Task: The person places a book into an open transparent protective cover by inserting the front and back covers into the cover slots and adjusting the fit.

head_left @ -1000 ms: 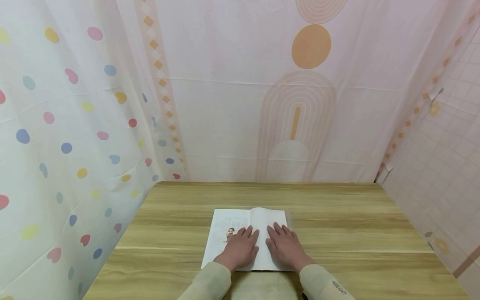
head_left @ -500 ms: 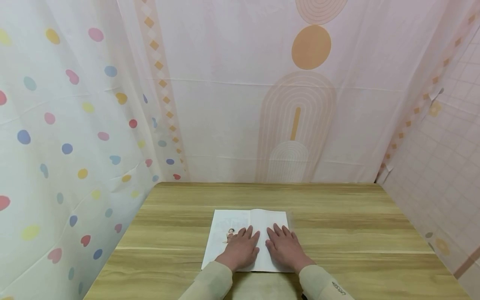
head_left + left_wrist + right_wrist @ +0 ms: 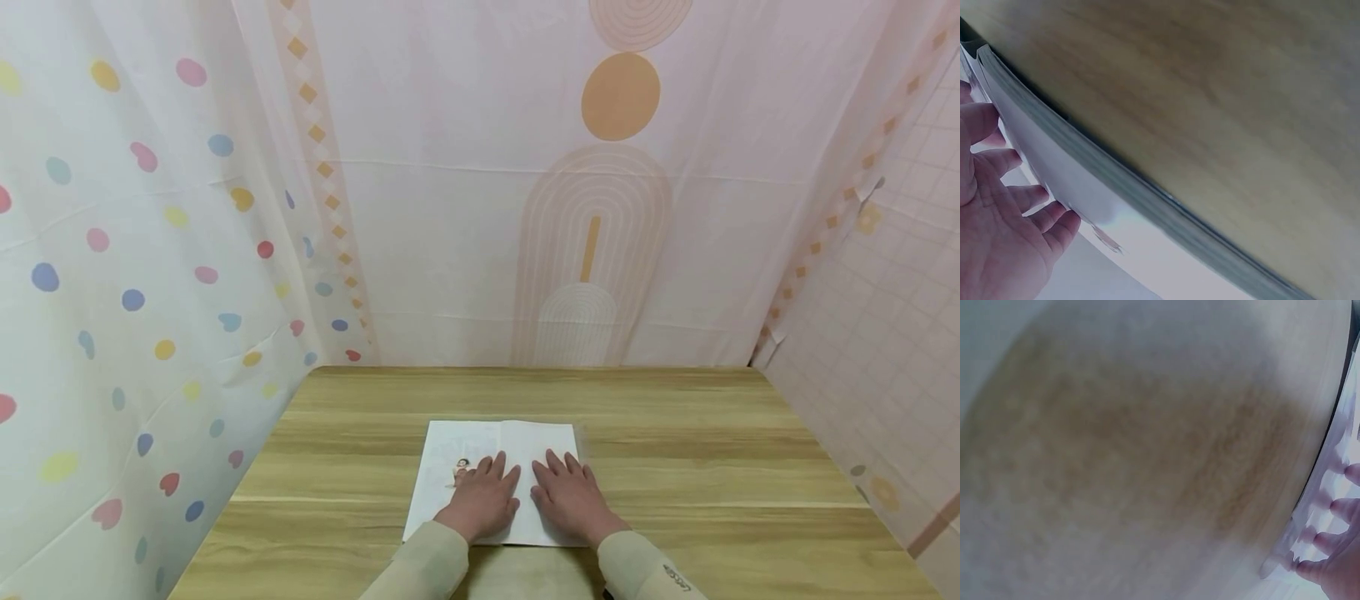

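Note:
An opened book (image 3: 435,492) with white pages lies flat near the front edge of the wooden table. Its left page bears a small printed figure (image 3: 461,472), partly covered by my left fingers. My left hand (image 3: 483,500) rests on the left page beside the fold, fingers extended. On the right page my right hand (image 3: 573,498) lies with its fingers spread. The left wrist view shows the fingertips of the left hand (image 3: 1010,219) touching the page, above the book's thick page edge (image 3: 1116,181). At the right border of the right wrist view, the right hand's fingertips (image 3: 1329,540) meet the glossy page.
The wood-grain table (image 3: 697,467) extends around the book on both sides and behind it. A patterned curtain (image 3: 442,208) hangs along the back edge, with a dotted curtain (image 3: 150,333) at left and a checked one (image 3: 885,333) at right.
The raised bulge of the right page by the fold has flattened a little under my hands. Both hands stay in nearly the same place.

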Demonstrator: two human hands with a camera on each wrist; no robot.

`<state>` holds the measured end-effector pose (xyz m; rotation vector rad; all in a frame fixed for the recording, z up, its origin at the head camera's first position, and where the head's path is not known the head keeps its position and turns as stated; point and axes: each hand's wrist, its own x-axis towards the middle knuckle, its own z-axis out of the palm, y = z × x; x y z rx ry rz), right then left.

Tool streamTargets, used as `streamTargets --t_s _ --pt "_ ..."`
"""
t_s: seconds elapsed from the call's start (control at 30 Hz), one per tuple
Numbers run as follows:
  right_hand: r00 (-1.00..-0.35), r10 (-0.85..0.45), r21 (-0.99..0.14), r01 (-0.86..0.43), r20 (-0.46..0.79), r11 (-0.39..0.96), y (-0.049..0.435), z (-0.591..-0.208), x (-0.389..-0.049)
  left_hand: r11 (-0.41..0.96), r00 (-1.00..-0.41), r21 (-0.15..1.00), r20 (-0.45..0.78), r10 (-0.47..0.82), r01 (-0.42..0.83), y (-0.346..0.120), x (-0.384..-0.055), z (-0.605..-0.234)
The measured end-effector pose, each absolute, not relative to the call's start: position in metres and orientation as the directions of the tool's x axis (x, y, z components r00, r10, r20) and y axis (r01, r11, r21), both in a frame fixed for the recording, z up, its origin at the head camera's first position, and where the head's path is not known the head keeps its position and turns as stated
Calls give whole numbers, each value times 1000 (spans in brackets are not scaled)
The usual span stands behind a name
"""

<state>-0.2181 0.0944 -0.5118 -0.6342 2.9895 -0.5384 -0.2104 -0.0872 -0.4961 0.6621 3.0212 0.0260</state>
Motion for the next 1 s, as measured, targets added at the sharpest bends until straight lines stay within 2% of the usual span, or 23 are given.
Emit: streamTargets --t_s 0.7,1.0 --pt "-929 -369 -357 -357 37 863 98 -511 -220 906 -904 43 -66 423 421 -88 -211 -495" --pt "-959 -279 -369 -278 52 887 102 -510 -223 907 -905 111 -88 416 407 -89 -212 -495"
